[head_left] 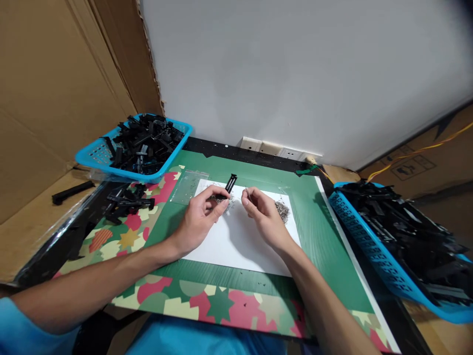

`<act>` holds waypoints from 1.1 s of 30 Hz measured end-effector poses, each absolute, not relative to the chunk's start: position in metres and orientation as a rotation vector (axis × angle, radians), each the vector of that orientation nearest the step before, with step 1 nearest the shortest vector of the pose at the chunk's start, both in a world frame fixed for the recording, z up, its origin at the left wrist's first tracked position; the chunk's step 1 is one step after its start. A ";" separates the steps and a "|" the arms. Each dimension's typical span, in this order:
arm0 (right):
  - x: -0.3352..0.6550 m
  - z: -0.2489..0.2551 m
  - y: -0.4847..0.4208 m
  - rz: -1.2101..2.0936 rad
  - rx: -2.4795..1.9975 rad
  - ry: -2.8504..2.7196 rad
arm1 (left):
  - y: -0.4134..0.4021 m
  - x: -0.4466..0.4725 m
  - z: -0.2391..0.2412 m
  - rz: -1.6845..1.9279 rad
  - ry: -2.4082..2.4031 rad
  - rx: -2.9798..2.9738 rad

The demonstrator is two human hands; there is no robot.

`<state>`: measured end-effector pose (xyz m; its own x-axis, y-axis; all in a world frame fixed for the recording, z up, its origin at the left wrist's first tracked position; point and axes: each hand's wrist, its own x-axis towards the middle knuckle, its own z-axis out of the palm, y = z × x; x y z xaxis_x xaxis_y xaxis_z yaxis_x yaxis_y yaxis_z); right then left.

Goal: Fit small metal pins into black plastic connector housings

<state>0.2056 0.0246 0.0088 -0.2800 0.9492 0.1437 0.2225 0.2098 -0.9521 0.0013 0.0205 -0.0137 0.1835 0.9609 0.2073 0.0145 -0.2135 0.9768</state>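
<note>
My left hand [201, 212] is closed round a slim black plastic part [231, 183], whose slotted end sticks up beyond the fingers. To its right, my right hand [261, 209] pinches with thumb and forefinger; a tiny piece seems to be between the tips, too small to name. Both hands are over a white sheet [236, 246], a short gap apart. A heap of small metal pieces [282, 212] lies on the sheet just right of my right hand. More small pieces [228, 201] are partly hidden behind my left hand.
A blue basket [158, 175] of black plastic parts stands at the back left, with loose black parts [127, 202] before it. Another filled blue basket [364, 246] stands at the right. A clear plastic bag [185, 187] lies by the sheet. Sockets [290, 154] line the wall's foot.
</note>
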 end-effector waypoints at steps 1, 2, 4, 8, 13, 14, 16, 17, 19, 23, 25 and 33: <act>0.204 0.011 0.022 1.176 -1.095 -1.658 | 0.020 0.001 -0.013 1.185 0.985 1.485; 0.203 0.013 0.020 1.212 -1.078 -1.650 | 0.019 0.001 -0.012 1.161 0.981 1.500; 0.200 0.016 0.017 1.242 -1.053 -1.649 | 0.018 0.000 -0.011 1.115 0.972 1.522; 0.196 0.017 0.013 1.196 -1.026 -1.673 | 0.013 -0.001 -0.007 1.090 0.946 1.523; 0.197 0.022 0.007 1.096 -1.043 -1.703 | 0.012 0.000 -0.008 1.170 0.926 1.491; 0.197 0.024 0.005 1.057 -1.058 -1.724 | 0.012 0.000 -0.010 1.215 0.922 1.469; 0.198 0.025 0.003 0.969 -1.081 -1.778 | 0.014 0.001 -0.012 1.297 0.917 1.434; 0.198 0.026 0.002 0.924 -1.083 -1.806 | 0.014 0.001 -0.014 1.325 0.919 1.429; 0.198 0.025 0.000 0.850 -1.067 -1.847 | 0.015 0.001 -0.015 1.349 0.931 1.439; 0.196 0.022 -0.001 0.796 -1.062 -1.886 | 0.013 0.001 -0.014 1.358 0.974 1.494; 0.196 0.022 -0.001 0.791 -1.067 -1.898 | 0.012 0.001 -0.012 1.368 1.009 1.545; 0.197 0.023 -0.001 0.739 -1.087 -1.962 | 0.010 0.000 -0.011 1.344 1.049 1.655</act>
